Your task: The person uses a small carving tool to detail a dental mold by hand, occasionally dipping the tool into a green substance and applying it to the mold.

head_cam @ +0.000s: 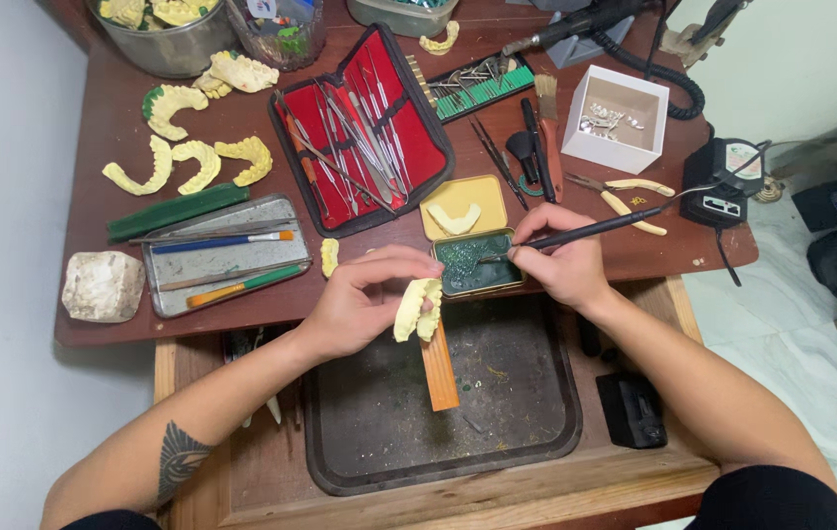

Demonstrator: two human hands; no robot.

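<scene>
The brown surface [104,128] carries an open red instrument case [365,128] and scattered yellow casts. Below it lies a dark tray [497,412]. The left hand [355,304] has its fingers closed around a yellow dental cast [418,309] (resting on an orange wooden block [440,373]). The right hand [561,260] pinches a thin black tool [585,231], its tip in the small tin of green wax [472,265].

A dental workshop: yellow plaster teeth models [181,157] at ten o'clock, a red case of metal tools [365,128] at twelve.
</scene>
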